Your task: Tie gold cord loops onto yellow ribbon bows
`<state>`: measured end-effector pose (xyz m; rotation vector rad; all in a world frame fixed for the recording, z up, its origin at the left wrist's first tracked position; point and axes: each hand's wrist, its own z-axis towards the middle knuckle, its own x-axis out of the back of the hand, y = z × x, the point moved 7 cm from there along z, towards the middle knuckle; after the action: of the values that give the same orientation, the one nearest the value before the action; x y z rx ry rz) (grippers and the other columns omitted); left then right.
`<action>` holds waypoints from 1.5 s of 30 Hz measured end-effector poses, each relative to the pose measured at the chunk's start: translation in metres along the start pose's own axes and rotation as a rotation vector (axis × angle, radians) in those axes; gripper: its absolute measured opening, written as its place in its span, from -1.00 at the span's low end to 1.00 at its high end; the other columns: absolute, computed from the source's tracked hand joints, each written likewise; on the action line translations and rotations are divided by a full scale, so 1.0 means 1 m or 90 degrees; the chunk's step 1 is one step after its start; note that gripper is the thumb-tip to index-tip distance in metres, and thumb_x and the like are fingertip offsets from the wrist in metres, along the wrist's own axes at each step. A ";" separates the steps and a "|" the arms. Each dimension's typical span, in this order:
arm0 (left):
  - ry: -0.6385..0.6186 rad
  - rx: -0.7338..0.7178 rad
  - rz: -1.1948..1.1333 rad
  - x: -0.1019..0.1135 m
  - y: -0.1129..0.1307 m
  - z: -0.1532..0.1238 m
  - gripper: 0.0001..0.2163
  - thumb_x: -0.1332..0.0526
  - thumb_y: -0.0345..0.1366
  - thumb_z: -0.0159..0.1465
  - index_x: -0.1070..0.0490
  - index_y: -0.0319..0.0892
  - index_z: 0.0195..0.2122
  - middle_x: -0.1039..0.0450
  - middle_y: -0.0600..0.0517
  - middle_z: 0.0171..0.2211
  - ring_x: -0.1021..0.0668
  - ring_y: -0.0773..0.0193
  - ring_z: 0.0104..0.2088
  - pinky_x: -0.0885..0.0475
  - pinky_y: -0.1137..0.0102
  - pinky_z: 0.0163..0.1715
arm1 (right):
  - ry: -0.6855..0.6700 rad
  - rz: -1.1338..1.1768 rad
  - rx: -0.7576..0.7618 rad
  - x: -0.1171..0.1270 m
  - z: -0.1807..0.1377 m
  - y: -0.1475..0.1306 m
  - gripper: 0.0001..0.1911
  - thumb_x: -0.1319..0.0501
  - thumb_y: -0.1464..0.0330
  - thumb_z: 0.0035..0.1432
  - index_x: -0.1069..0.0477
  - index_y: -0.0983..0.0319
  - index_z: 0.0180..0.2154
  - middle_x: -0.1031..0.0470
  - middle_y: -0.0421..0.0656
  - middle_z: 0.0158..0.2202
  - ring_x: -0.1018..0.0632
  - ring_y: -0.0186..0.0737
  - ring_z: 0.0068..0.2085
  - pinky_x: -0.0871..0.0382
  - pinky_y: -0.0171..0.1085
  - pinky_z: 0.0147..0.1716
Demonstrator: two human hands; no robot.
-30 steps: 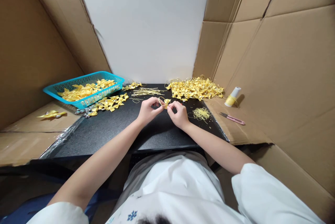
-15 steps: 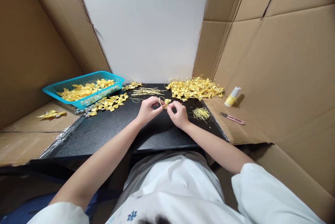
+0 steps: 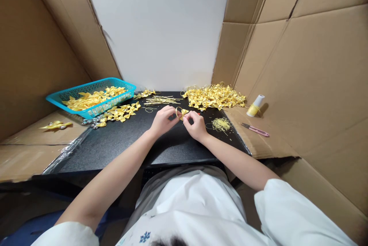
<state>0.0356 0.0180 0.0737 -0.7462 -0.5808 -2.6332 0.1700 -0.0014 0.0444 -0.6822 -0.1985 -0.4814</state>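
Teal plastic mesh forms the basket (image 3: pixel 113 103) at the far left of the table (image 3: pixel 120 142), and it is filled with glossy yellow bows. A loose row of bows (image 3: pixel 120 112) is spread just beside it. Thin gold strips (image 3: pixel 161 101) are laid near the back edge, and a large heap of bows (image 3: pixel 214 98) is piled to their right. A small tangle of thread clippings (image 3: pixel 221 124) lies just beside the right hand (image 3: pixel 197 125). A spool of yellow thread (image 3: pixel 255 106) and pink-handled scissors (image 3: pixel 255 129) are set on the cardboard ledge (image 3: pixel 267 144) at the right. Nothing is placed between the hands and these things. The table is black and finely speckled, walled by brown corrugated cardboard, with a plain white wall (image 3: pixel 161 27) behind. A small yellow bow (image 3: pixel 181 112) is held above the table's middle, pinched from one side by the left hand (image 3: pixel 162 120) and from the other by the right hand.
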 end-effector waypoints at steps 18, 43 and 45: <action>0.047 0.075 0.024 -0.004 -0.007 -0.002 -0.88 -0.21 -0.34 0.16 -0.33 -0.14 -0.52 -0.35 0.09 -0.56 -0.35 0.33 -0.50 -0.27 0.43 -0.46 | 0.005 -0.002 -0.011 -0.001 0.000 0.001 -0.77 -0.10 0.36 0.15 -0.14 0.14 -0.54 -0.46 -0.18 -0.47 -0.50 -0.21 -0.36 -0.38 -0.22 -0.28; 0.050 0.110 -0.025 -0.008 -0.009 -0.005 -0.85 -0.25 -0.26 0.13 -0.37 -0.15 -0.54 -0.38 0.08 -0.58 -0.36 0.34 -0.51 -0.26 0.43 -0.48 | 0.014 -0.066 0.010 -0.004 -0.002 0.001 -0.76 -0.11 0.37 0.20 -0.17 0.14 -0.52 -0.42 -0.19 -0.50 -0.46 -0.20 -0.37 -0.33 -0.20 -0.27; 0.072 0.180 -0.101 -0.009 -0.017 -0.006 -0.87 -0.23 -0.25 0.14 -0.39 -0.16 -0.50 -0.41 0.08 -0.54 -0.37 0.35 -0.52 -0.29 0.43 -0.49 | 0.030 -0.069 0.002 -0.002 -0.001 0.003 -0.76 -0.11 0.34 0.22 -0.19 0.14 -0.51 -0.41 -0.19 -0.50 -0.46 -0.20 -0.38 -0.31 -0.21 -0.28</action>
<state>0.0330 0.0314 0.0591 -0.4809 -0.9897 -2.6329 0.1700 0.0003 0.0416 -0.6585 -0.1919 -0.5997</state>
